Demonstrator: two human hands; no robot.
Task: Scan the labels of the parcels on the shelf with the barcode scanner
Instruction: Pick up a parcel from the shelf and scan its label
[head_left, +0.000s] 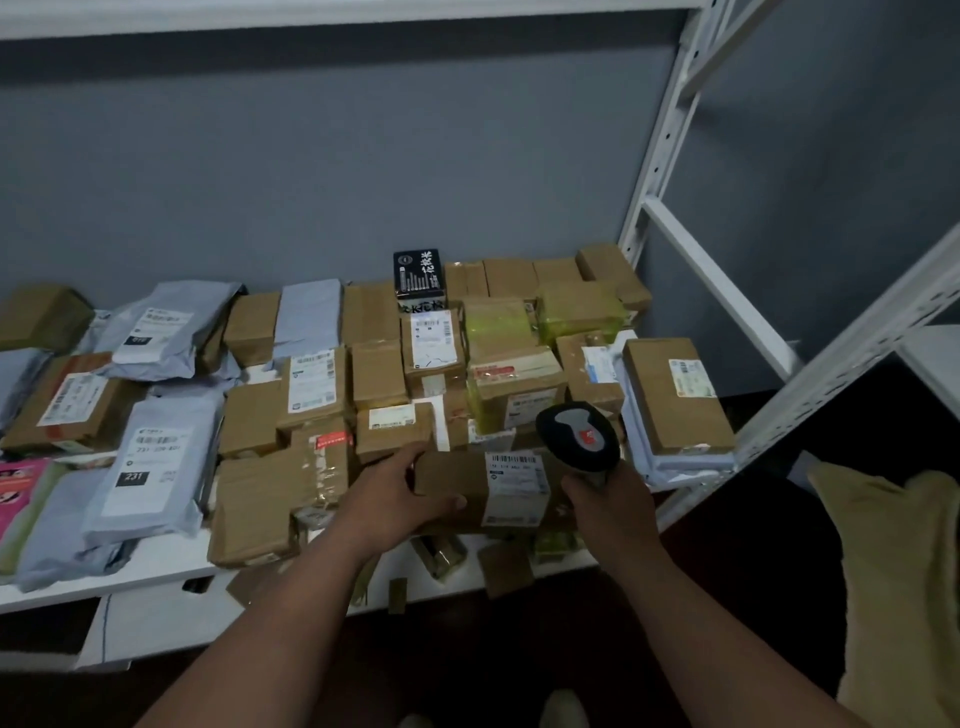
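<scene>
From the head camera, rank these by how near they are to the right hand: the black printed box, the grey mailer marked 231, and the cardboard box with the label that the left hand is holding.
1. Held cardboard box: just left of the right hand.
2. Black printed box: at the back, middle of the shelf.
3. Grey mailer marked 231: far left.

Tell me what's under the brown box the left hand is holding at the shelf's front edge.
The brown box, held by the left hand, hides most of what lies below. Only edges of small cardboard parcels and the white shelf peek out beneath it; their labels are covered.
</scene>
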